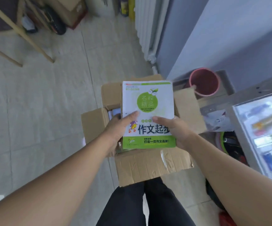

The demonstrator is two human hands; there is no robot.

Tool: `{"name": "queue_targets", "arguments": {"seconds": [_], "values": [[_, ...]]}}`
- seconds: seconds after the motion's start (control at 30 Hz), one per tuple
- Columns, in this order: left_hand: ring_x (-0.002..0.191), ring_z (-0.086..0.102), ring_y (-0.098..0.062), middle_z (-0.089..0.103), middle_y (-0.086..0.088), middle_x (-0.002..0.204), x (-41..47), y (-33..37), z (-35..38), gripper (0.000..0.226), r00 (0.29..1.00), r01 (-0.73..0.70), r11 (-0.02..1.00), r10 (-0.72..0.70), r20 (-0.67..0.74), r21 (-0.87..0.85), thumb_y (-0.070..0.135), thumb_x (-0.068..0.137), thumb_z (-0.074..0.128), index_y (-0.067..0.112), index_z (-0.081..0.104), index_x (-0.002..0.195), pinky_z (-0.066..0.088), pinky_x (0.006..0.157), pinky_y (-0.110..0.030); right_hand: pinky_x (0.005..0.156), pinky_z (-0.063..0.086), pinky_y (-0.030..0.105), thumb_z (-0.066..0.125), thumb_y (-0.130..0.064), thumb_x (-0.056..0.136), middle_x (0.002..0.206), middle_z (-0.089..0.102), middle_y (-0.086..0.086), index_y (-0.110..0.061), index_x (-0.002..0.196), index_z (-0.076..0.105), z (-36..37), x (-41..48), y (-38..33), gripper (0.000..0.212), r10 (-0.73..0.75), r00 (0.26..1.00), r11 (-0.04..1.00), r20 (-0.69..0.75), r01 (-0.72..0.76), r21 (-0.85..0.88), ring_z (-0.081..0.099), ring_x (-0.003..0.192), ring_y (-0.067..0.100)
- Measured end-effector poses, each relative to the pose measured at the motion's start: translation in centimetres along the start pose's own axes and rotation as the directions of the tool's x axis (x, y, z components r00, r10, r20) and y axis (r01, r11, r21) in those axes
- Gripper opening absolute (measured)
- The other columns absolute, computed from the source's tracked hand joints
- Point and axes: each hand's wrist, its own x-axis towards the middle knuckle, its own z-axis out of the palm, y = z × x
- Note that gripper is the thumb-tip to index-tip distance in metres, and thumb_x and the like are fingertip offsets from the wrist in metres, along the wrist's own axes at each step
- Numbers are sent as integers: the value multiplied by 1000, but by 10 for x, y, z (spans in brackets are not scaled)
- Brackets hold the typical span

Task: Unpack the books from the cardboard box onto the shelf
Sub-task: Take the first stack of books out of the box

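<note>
Both bare forearms reach forward; the left hand (119, 128) and right hand (175, 129) grip a book (148, 101) between them, thumbs on top.

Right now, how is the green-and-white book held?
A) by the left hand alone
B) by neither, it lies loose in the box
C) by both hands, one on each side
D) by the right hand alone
C: the left hand grips the left edge of the green-and-white book and the right hand grips its right edge, over the open cardboard box.
</note>
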Motion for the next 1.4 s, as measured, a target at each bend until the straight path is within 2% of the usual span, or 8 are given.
{"name": "queue_targets", "arguments": {"seconds": [0.2, 0.37, 0.5, 0.67, 0.9, 1.03, 1.2, 1.4], "values": [[99, 80, -35, 83, -10, 108, -50, 96, 36, 72, 962, -251, 968, 248, 114, 11, 62, 52, 95, 21, 79, 108, 63, 89, -48, 83, 65, 38, 89, -52, 60, 98, 86, 2, -21, 102, 80, -1, -75, -74, 53, -271, 950, 961, -153, 258, -102, 83, 90, 21], [98, 79, -39, 82, -18, 108, -95, 179, 90, 32, 858, -445, 895, 422, 294, 13, 29, 75, 91, 13, 82, 101, 65, 79, -45, 72, 66, 38, 90, -39, 69, 102, 84, 13, -21, 104, 81, -20, -153, -129, 41, -459, 856, 884, -239, 466, -26, 83, 87, 29], [96, 81, -32, 83, -13, 108, -140, 221, 150, 34, 735, -579, 815, 513, 445, 18, 30, 74, 90, 17, 81, 105, 66, 77, -41, 76, 67, 46, 90, -43, 64, 98, 85, 13, -22, 98, 83, -47, -229, -152, 40, -551, 747, 817, -372, 574, -58, 82, 86, 31], [96, 80, -35, 82, -13, 109, -198, 243, 220, 55, 633, -666, 743, 522, 572, 60, 45, 73, 91, 16, 75, 116, 65, 83, -49, 71, 66, 38, 89, -38, 71, 102, 84, 13, -24, 103, 81, -85, -322, -154, 37, -655, 610, 716, -446, 689, -108, 83, 87, 29], [79, 82, -21, 85, -6, 97, -279, 237, 322, 47, 503, -759, 651, 560, 658, 26, 38, 75, 82, 12, 73, 113, 61, 60, -22, 74, 66, 37, 86, -34, 78, 100, 85, 10, -15, 114, 77, -141, -440, -133, 41, -719, 442, 622, -537, 754, -213, 82, 86, 26], [85, 82, -29, 84, -8, 100, -314, 229, 380, 43, 424, -802, 597, 543, 725, 22, 42, 75, 88, 17, 77, 109, 65, 68, -33, 73, 66, 37, 77, -19, 94, 101, 84, 12, -13, 113, 77, -176, -499, -117, 20, -732, 384, 590, -563, 771, -241, 82, 86, 27], [86, 82, -30, 84, -8, 99, -340, 229, 439, 49, 356, -856, 517, 565, 744, 17, 43, 75, 85, 13, 75, 113, 66, 73, -40, 74, 67, 45, 78, -20, 92, 106, 83, 18, -11, 122, 73, -214, -549, -109, 31, -745, 335, 537, -577, 815, -221, 82, 93, 36], [93, 81, -30, 83, -9, 107, -339, 253, 490, 59, 235, -897, 440, 549, 802, -39, 39, 74, 90, 10, 68, 120, 66, 79, -44, 77, 65, 34, 77, -18, 94, 115, 82, 10, -16, 131, 66, -248, -567, -115, 39, -791, 229, 459, -567, 836, -302, 81, 101, 30]]}}
